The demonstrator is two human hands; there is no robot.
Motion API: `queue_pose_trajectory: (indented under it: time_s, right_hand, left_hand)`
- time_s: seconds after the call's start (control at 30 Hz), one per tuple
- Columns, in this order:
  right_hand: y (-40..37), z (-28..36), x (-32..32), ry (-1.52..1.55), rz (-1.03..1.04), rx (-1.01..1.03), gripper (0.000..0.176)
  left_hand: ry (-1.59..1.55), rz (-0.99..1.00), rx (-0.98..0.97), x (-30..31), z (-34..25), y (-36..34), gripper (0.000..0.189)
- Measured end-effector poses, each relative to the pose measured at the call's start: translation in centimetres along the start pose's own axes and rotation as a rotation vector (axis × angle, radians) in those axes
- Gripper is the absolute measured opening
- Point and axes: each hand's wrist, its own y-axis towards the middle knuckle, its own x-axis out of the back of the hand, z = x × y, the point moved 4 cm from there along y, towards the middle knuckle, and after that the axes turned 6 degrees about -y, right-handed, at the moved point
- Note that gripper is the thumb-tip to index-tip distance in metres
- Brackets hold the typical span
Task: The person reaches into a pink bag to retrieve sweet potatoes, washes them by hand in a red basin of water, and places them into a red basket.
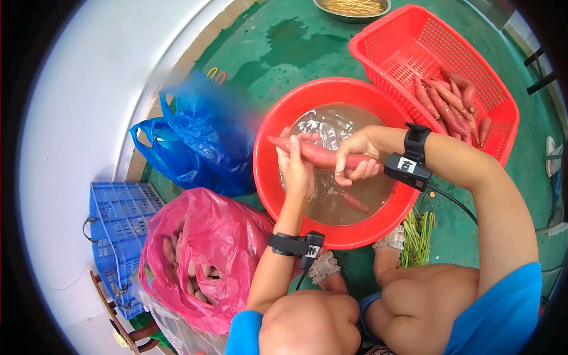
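Observation:
A long, wet, reddish sweet potato [320, 156] is held level above a red basin [271, 195] of murky water. My left hand [297, 164] grips its left end, thumb on top. Around its right part are the curled fingers of my right hand [358, 156]. Another sweet potato [355, 202] lies partly under the water near the basin's lower right. Several more sweet potatoes [448, 106] are heaped in the red perforated basket [395, 50] beyond the basin, to the right.
To the left sit a blue plastic bag [207, 139], a pink bag [195, 248] with unwashed-looking tubers and a blue crate [121, 231]. Green stalks [418, 236] lie by my right foot. A metal bowl [353, 18] of thin yellowish strips stands at the top. The green floor [260, 53] is partly wet.

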Motion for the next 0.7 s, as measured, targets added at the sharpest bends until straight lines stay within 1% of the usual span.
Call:
queue_pose_trajectory:
  time_s: [0.03,0.07,0.13,0.17,0.2,0.27,0.3,0.37,0.5,0.57,0.6,0.7]
  right_hand:
    - [0.0,-0.1,-0.1,-0.003,-0.001,0.002,0.034]
    - [0.1,-0.4,-0.4,-0.005,-0.002,-0.001,0.034]
    - [0.6,-0.7,-1.1,-0.063,-0.125,0.095,0.036]
    - [1.0,-0.8,-1.0,-0.092,-0.119,0.104,0.033]
    - [1.4,-1.0,-0.8,-0.092,-0.12,0.101,0.033]
    - [2.0,-1.0,-0.9,-0.001,0.012,0.178,0.029]
    - [2.1,-0.9,-1.1,0.043,0.067,0.184,0.026]
    - [1.9,-0.8,-0.9,0.052,0.062,0.169,0.026]
    - [1.3,-0.9,-0.7,0.077,0.073,0.136,0.028]
    - [1.1,-1.0,-0.5,0.107,0.062,0.128,0.029]
    - [1.0,-1.2,-0.4,0.136,0.05,0.122,0.029]
    - [1.7,-1.4,-0.7,0.12,0.061,0.12,0.028]
  left_hand:
    - [0.09,-0.015,-0.047,0.4,0.2,0.0,0.033]
    - [0.088,-0.015,-0.051,0.6,0.3,0.0,0.033]
    - [0.171,-0.087,-0.091,0.6,0.0,0.0,0.036]
    - [0.271,-0.106,-0.131,0.5,-0.2,0.1,0.043]
    - [0.269,-0.107,-0.133,0.4,-0.4,0.3,0.043]
    - [0.262,-0.119,-0.087,0.3,-0.8,0.5,0.048]
    - [0.262,-0.119,-0.089,0.3,-0.8,0.5,0.048]
    - [0.25,-0.207,-0.006,0.7,-0.7,0.4,0.057]
    - [0.208,-0.19,0.008,1.4,-0.5,0.3,0.058]
    - [0.188,-0.128,-0.007,1.1,0.4,0.1,0.058]
    - [0.225,-0.14,-0.022,-0.1,0.6,-0.6,0.055]
    - [0.183,-0.181,-0.012,0.9,1.3,-0.3,0.053]
